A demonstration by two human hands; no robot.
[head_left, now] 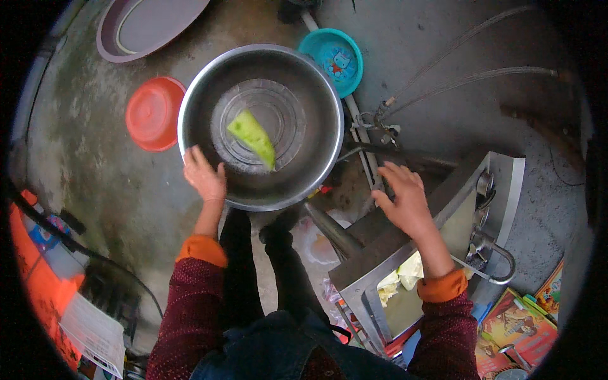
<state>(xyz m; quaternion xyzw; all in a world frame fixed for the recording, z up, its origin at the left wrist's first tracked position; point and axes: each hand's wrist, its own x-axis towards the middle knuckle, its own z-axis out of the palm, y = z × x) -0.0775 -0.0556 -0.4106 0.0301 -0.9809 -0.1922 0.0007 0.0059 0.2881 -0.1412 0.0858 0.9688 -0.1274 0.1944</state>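
A large round steel basin (209, 82) stands in front of me. A bright green, wedge-shaped piece (252, 137) rests inside it on the bottom; its kind is hard to make out. My left hand (204, 176) is at the near left rim of the basin, fingers stretched and thumb apart, not closed round it. To the right, my right hand (405, 201) hangs with spread fingers above the edge of a steel sink (373, 244), holding nothing. Pale leafy vegetable pieces (400, 278) lie in the sink, partly behind my right forearm.
A red plastic basin (154, 114) and a small turquoise basin (332, 62) flank the steel one. A wide mauve tub (152, 28) stands far left. The sink's tap (500, 256) juts up at right. Braided hoses (468, 81) run along the wall; a black hose (95, 256) crosses the left.
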